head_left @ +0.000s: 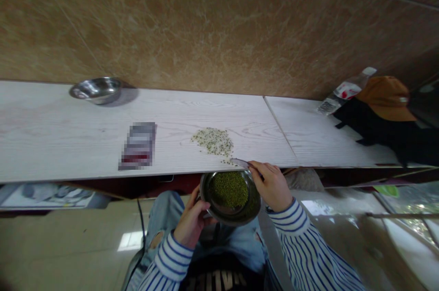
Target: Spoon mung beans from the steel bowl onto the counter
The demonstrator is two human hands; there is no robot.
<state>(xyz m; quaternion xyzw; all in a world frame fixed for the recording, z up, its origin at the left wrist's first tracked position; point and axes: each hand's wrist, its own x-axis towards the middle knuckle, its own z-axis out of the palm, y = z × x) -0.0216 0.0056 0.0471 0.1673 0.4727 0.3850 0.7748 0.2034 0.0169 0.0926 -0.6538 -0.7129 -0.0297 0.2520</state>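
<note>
Below the table's front edge, my left hand [195, 221] grips the rim of a steel bowl [252, 215] from the left. Small green beans, like mung beans [230, 189], lie in the bowl. Between the fingers of my right hand [272, 186] is a slim metal utensil [240, 162]; whether it is a spoon or a knife I cannot tell. Its tip touches or hovers just over the near end of a thin spread of pale grains mixed with green beans [214, 141] on the tabletop. My right hand is above the bowl's right rim.
An empty-looking steel bowl [96, 91] stands at the back left of the white table [171, 108]. A blurred-out flat item [137, 146] lies left of the grains. To the right are a plastic bottle [346, 92], an orange-brown cap [387, 99] and black cloth [387, 133].
</note>
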